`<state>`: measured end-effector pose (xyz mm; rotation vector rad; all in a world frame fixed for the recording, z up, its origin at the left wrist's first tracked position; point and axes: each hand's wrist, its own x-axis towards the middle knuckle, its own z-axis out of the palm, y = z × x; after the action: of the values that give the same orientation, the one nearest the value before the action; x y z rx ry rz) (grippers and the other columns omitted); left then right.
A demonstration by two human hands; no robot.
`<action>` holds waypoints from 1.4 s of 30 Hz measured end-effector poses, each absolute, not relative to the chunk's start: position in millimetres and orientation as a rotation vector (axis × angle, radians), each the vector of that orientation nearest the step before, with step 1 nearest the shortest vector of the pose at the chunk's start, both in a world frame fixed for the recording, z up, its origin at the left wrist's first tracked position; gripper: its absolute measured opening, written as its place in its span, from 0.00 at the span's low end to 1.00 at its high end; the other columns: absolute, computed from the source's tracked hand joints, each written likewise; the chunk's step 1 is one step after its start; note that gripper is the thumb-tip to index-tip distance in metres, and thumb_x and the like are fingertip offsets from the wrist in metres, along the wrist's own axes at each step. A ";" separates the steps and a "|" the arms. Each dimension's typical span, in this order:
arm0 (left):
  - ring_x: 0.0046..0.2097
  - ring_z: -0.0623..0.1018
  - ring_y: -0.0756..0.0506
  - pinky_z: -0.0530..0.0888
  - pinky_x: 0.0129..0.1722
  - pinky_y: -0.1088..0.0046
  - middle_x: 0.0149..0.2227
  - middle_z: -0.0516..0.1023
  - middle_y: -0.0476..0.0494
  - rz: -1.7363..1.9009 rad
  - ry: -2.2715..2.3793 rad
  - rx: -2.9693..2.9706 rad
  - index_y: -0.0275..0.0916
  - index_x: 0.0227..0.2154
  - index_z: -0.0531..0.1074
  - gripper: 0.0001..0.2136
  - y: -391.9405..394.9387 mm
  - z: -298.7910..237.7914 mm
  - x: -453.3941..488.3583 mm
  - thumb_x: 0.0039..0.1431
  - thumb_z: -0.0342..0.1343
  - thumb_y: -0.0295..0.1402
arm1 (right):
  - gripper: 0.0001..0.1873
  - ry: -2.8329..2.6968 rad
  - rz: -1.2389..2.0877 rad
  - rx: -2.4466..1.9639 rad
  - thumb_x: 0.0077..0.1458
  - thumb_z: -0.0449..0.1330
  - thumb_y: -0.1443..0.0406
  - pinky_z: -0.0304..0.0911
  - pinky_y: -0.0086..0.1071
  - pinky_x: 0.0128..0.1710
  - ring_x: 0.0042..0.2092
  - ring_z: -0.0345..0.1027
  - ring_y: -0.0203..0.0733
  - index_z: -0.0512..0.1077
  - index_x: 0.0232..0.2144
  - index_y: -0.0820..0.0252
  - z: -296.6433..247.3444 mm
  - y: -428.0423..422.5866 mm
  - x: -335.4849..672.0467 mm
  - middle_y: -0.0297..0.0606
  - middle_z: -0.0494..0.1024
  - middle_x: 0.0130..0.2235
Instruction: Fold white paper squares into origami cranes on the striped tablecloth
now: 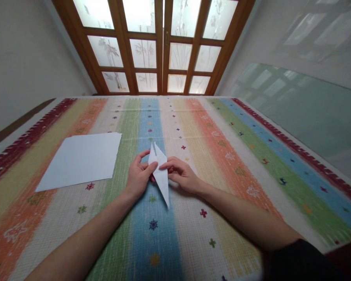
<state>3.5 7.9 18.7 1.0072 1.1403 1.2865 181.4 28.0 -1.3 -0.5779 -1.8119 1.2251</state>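
A folded sheet of white paper (162, 180) is held up between both hands over the blue stripe of the tablecloth. Long and narrow, it tapers to one point toward me, and its far end splits into two pointed flaps. My left hand (139, 173) grips its left edge, thumb on top and fingers behind. On the opposite side, my right hand (181, 173) pinches the right edge, with the index finger lying on the upper face and the other fingers curled. The paper hides some of the left fingertips.
A stack of white paper sheets (82, 160) lies on the left of the table. The striped tablecloth (228, 156) covers the tabletop. Beyond the far edge are wooden doors with glass panes (163, 78). A glass panel (304, 113) stands along the right wall.
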 end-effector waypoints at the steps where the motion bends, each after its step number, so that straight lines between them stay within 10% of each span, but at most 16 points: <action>1: 0.15 0.69 0.52 0.64 0.16 0.80 0.17 0.75 0.53 1.284 1.137 1.008 0.32 0.53 0.61 0.32 7.6 18.7 3.8 0.47 0.65 0.39 | 0.14 -1.806 1.222 -0.591 0.54 0.57 0.72 0.65 0.34 0.41 0.43 0.67 0.39 0.75 0.42 0.53 -1.8 28.1 181.2 0.37 0.71 0.43; 11: 0.16 0.67 0.53 0.63 0.17 0.80 0.17 0.71 0.58 1.298 1.076 1.073 0.37 0.67 0.49 0.41 4.4 14.0 4.3 0.53 0.62 0.37 | 0.07 -1.714 1.241 -0.612 0.54 0.63 0.68 0.65 0.33 0.39 0.39 0.69 0.37 0.77 0.37 0.53 -3.9 28.2 178.2 0.36 0.72 0.39; 18: 0.27 0.73 0.50 0.70 0.26 0.75 0.26 0.74 0.48 1.232 0.913 1.302 0.38 0.31 0.79 0.06 6.9 7.3 -6.8 0.51 0.61 0.33 | 0.03 -1.527 1.278 -0.660 0.53 0.66 0.64 0.67 0.34 0.42 0.38 0.71 0.36 0.77 0.33 0.55 -5.7 33.6 179.6 0.35 0.75 0.36; 25: 0.34 0.77 0.48 0.75 0.36 0.73 0.31 0.77 0.47 1.248 0.879 1.317 0.37 0.31 0.77 0.11 7.6 10.2 -5.9 0.41 0.68 0.29 | 0.09 -1.536 1.340 -0.591 0.46 0.71 0.62 0.68 0.34 0.39 0.40 0.71 0.38 0.78 0.32 0.54 -6.0 33.1 179.0 0.35 0.72 0.39; 42: 0.20 0.68 0.54 0.65 0.21 0.79 0.18 0.70 0.53 1.204 1.097 1.281 0.38 0.23 0.71 0.12 7.6 14.6 -1.8 0.47 0.65 0.40 | 0.09 -1.507 1.279 -0.817 0.46 0.70 0.61 0.65 0.30 0.34 0.30 0.69 0.35 0.76 0.27 0.58 -2.3 30.1 176.2 0.32 0.77 0.28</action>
<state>-1.8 7.6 14.6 1.2814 1.0975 1.2042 176.2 30.1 -2.3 -0.8170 -1.5066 1.2790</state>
